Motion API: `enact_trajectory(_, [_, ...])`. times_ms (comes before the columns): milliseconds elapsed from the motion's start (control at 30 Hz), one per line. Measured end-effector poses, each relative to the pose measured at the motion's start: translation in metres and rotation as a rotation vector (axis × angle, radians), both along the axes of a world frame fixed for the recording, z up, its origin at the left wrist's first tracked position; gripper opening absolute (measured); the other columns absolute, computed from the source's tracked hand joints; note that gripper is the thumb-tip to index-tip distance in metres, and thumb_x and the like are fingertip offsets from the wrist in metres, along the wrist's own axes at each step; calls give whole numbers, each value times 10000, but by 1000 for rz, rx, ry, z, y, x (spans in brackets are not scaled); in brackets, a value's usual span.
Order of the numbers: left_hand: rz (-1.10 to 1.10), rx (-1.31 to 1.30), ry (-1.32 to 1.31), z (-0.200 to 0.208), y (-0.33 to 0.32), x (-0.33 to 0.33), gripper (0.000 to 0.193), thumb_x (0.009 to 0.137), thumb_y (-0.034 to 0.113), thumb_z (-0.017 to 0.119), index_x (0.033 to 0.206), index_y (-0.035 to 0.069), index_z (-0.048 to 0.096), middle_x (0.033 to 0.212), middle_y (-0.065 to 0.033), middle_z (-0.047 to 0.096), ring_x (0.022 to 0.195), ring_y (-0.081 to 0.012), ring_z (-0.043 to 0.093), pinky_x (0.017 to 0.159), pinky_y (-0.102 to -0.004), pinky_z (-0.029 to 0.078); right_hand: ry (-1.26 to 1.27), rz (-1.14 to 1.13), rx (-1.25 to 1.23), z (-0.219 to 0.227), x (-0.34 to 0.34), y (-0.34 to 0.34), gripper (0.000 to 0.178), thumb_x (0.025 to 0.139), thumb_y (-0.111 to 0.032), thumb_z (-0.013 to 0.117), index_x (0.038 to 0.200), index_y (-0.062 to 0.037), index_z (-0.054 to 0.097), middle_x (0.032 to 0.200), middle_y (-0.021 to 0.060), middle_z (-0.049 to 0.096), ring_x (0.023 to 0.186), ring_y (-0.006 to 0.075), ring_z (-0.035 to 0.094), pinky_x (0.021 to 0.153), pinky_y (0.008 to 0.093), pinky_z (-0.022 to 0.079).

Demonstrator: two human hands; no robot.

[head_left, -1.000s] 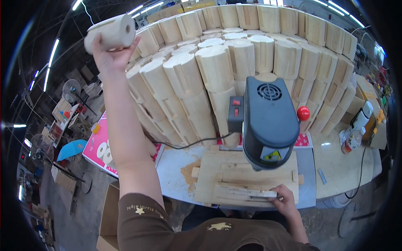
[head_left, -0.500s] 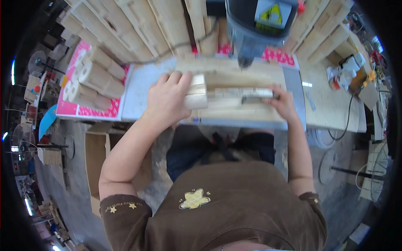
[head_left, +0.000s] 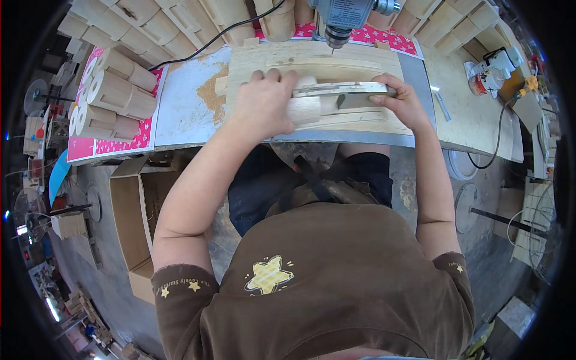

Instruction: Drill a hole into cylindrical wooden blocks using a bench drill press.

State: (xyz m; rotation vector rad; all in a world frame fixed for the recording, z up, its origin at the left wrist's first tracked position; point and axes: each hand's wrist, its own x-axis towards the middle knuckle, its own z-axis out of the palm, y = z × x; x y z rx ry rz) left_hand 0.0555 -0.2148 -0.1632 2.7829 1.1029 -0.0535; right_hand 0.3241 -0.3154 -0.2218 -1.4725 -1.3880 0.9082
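Note:
My left hand (head_left: 264,103) is closed around a pale round wooden piece (head_left: 305,110), its fingers over the top. In my right hand (head_left: 402,102), thumb and fingers pinch the end of a long flat whitish strip (head_left: 345,89) with a greyish plate-like part below it. The strip's left end lies against or just over the wooden piece; whether they are joined I cannot tell. Both are held over a light wooden board (head_left: 252,60) with raised strips. Beyond them hangs a drill chuck (head_left: 338,37) with a thin bit pointing down at the board.
Hollow wooden cylinders (head_left: 114,94) are piled on pink patterned sheeting at left, with taller stacks (head_left: 174,18) behind. A black cord (head_left: 219,37) crosses the back. Sawdust (head_left: 213,96) lies left of the board. A white container (head_left: 485,81) stands at right; an open cardboard box (head_left: 129,210) sits below.
The view has shifted, with the table now higher in the picture. Strip and wooden piece have come together, and the strip now overlaps the piece's upper side. Both hands keep their holds.

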Motion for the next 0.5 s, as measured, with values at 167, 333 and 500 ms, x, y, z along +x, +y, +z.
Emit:
enact_trajectory(167, [-147,89,-766,-24,2,14,841,470,203,851,1198,69,452,1130,-171,486,1033,-342,506,820,-398,488,-29,-31,42,1,-5,2,279,743,-49,694,1007,-34,607,914,9,590,905,130,529,822,241,407])
enact_trajectory(333, [112,-403,-1119,-81,-2,2,828,486,173,855,1191,16,450,1128,-173,483,1077,-344,471,873,-373,453,-528,-264,214,-2,8,-2,330,678,-88,736,989,-71,627,863,52,600,814,217,509,806,297,407])
enact_trajectory(500, [158,-78,-897,-104,-5,13,722,540,242,818,1156,15,517,1076,-142,525,1013,-281,493,908,-425,351,-698,-340,237,3,9,21,336,662,-118,748,975,-79,631,863,45,598,811,238,511,790,324,407])
